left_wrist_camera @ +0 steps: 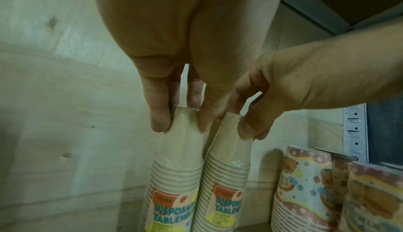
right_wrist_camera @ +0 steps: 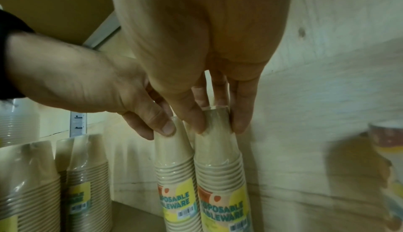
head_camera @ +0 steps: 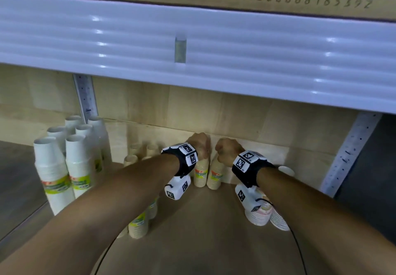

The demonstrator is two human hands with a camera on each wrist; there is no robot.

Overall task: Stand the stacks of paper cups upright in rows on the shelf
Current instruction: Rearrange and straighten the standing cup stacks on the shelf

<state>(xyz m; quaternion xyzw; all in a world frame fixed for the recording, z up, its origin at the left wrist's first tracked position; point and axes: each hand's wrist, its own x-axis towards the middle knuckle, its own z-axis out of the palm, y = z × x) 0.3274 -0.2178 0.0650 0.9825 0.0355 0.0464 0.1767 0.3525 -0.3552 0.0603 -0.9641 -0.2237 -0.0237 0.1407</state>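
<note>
Two wrapped stacks of beige paper cups stand side by side on the wooden shelf (head_camera: pixel 203 242), close to its back panel. My left hand (head_camera: pixel 198 146) pinches the top of the left stack (head_camera: pixel 201 175). My right hand (head_camera: pixel 227 151) pinches the top of the right stack (head_camera: pixel 216 176), which leans slightly toward the other. In the left wrist view, my left hand (left_wrist_camera: pixel 183 123) pinches the left stack (left_wrist_camera: pixel 174 170) and the right hand (left_wrist_camera: pixel 250 128) holds the right stack (left_wrist_camera: pixel 226 175). In the right wrist view, the right hand (right_wrist_camera: pixel 218 125) pinches its stack (right_wrist_camera: pixel 220 166).
Tall white cup stacks (head_camera: pixel 55 167) stand at the left. More beige stacks (head_camera: pixel 139 225) stand under my left forearm. Patterned cup stacks (head_camera: pixel 259 212) sit at the right. The white edge of the upper shelf (head_camera: pixel 192 49) hangs low overhead. Metal uprights (head_camera: pixel 351 152) flank the bay.
</note>
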